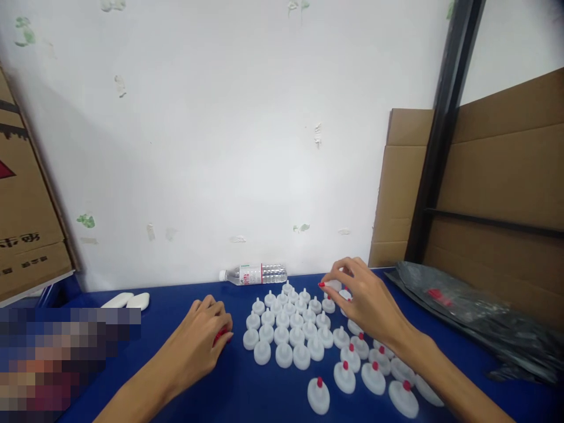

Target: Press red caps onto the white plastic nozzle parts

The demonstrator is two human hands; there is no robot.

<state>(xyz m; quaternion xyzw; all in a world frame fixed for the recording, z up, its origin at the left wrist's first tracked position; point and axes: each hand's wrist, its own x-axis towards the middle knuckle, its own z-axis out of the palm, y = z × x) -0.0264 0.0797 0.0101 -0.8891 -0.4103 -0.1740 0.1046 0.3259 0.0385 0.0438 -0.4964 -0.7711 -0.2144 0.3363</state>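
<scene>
My left hand [207, 329] is closed over the blue table, left of the white pieces, with small red caps [220, 335] showing between its fingers. My right hand [363, 294] pinches a white plastic nozzle-topped piece [332, 285] with a red tip, above the back right of the group. Several white pieces without caps [284, 335] stand close together between my hands, nozzles up. Toward the front right, several more carry red caps, such as one white capped piece [345, 377]. My right forearm hides part of that group.
A clear plastic bottle [255, 274] lies against the white wall. Two white rounded objects [138, 301] sit at the back left. Dark plastic bags [476, 317] cover the right side. Cardboard [506, 158] stands at right, and a carton [30, 205] at left. The lower left is blurred out.
</scene>
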